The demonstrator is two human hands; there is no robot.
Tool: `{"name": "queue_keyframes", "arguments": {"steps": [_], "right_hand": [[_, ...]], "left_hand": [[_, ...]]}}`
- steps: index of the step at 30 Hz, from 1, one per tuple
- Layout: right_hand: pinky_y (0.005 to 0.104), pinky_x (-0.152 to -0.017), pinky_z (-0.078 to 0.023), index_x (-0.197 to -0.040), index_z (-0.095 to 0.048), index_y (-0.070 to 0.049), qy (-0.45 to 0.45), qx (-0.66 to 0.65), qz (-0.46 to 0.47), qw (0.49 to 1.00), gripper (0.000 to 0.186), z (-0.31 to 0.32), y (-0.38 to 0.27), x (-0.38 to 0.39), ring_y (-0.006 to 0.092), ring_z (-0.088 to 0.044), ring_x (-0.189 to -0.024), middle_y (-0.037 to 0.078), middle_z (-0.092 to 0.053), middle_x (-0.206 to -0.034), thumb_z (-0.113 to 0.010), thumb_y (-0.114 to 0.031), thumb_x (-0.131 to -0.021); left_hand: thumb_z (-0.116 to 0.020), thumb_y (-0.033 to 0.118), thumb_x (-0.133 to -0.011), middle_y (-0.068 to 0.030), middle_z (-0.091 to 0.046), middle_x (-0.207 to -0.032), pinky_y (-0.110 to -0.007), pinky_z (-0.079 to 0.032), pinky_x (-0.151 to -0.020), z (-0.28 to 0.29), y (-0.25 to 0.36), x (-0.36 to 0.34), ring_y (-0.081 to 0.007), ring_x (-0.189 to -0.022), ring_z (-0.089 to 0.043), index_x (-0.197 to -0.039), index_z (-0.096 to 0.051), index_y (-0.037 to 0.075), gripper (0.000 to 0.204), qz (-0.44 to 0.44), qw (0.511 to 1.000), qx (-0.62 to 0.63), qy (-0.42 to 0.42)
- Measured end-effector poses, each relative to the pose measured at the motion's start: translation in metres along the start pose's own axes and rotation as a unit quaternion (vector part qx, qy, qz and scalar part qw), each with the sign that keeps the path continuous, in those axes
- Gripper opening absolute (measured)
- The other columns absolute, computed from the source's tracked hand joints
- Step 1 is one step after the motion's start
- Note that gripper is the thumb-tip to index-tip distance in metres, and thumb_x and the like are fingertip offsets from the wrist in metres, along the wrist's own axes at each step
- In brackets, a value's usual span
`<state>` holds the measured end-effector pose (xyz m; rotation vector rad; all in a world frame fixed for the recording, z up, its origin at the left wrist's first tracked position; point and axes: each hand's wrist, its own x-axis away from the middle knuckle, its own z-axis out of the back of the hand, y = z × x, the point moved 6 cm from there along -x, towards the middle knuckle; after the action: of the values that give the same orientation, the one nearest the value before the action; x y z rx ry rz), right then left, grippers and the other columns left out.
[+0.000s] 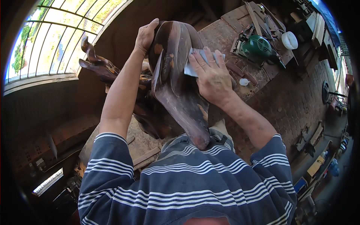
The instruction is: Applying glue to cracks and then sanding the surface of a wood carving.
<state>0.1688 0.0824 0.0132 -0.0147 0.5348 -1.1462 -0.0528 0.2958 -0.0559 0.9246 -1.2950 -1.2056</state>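
Observation:
A large dark brown wood carving with smooth, curving folds leans toward my body, its narrow end resting near my lap. My left hand grips its far left edge, the thumb up near the top. Against the right side of the carving, my right hand presses a pale grey-blue sheet of sandpaper with its fingers laid over it. The sheet's underside is hidden. To the left, a twisted branching part of dark wood extends behind my left forearm.
A workbench at the far right carries a green power tool, wood strips and a white round container. A small white cap lies nearer. A barred window is at left; a shelf with tools stands at right.

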Motion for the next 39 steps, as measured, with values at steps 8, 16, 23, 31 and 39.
{"name": "queue_keyframes", "arguments": {"steps": [8, 16, 23, 31, 39], "right_hand": [[0.0593, -0.124, -0.032, -0.126, -0.075, -0.006, -0.116, 0.017, 0.182, 0.976, 0.04, 0.009, -0.006, 0.075, 0.0335, -0.052, -0.145, 0.007, -0.066, -0.143, -0.062, -0.015, -0.09], [0.0568, -0.126, -0.033, -0.127, -0.074, -0.005, -0.092, 0.08, 0.155, 0.98, 0.042, 0.001, -0.005, 0.026, 0.037, -0.051, -0.147, 0.012, -0.067, -0.142, -0.06, -0.013, -0.088], [0.0573, -0.121, -0.037, -0.131, -0.074, -0.01, -0.137, 0.078, 0.284, 0.946, 0.043, 0.016, -0.01, 0.026, 0.0326, -0.059, -0.136, 0.01, -0.068, -0.141, -0.06, -0.016, -0.091], [0.0577, -0.124, -0.036, -0.143, -0.064, 0.001, -0.181, -0.206, 0.007, 0.962, 0.052, 0.008, -0.041, 0.111, 0.0459, -0.059, -0.139, 0.026, -0.064, -0.147, -0.061, -0.002, -0.091], [0.0478, -0.131, -0.026, -0.153, -0.056, 0.002, 0.02, -0.24, -0.047, 0.969, 0.052, -0.023, -0.041, 0.017, 0.0445, -0.035, -0.159, 0.031, -0.042, -0.166, -0.06, -0.001, -0.102]], "left_hand": [[-0.064, 0.041, -0.105, -0.0104, -0.08, -0.093, -0.034, -0.056, -0.087, -0.006, -0.005, -0.012, -0.0221, -0.088, -0.074, -0.109, -0.078, -0.002, 0.045, -0.064, 0.994, -0.088, -0.001], [-0.061, 0.047, -0.106, -0.0151, -0.081, -0.104, -0.036, -0.054, -0.093, 0.001, 0.0, -0.019, -0.0202, -0.097, -0.072, -0.113, -0.076, -0.006, 0.056, -0.163, 0.969, -0.184, 0.02], [-0.064, 0.044, -0.105, -0.0126, -0.082, -0.102, -0.033, -0.054, -0.093, 0.006, 0.005, -0.002, -0.0183, -0.094, -0.071, -0.116, -0.079, -0.003, 0.05, -0.089, 0.989, -0.115, 0.028], [-0.064, 0.035, -0.107, -0.0077, -0.082, -0.111, -0.03, -0.054, -0.095, -0.002, -0.008, -0.013, -0.0146, -0.1, -0.072, -0.121, -0.078, -0.003, 0.043, -0.101, 0.99, -0.102, -0.005], [-0.067, 0.041, -0.105, -0.0043, -0.08, -0.096, -0.027, -0.055, -0.083, -0.003, -0.012, -0.016, -0.0127, -0.085, -0.069, -0.112, -0.081, -0.003, 0.046, -0.002, 1.0, -0.019, -0.015]]}}
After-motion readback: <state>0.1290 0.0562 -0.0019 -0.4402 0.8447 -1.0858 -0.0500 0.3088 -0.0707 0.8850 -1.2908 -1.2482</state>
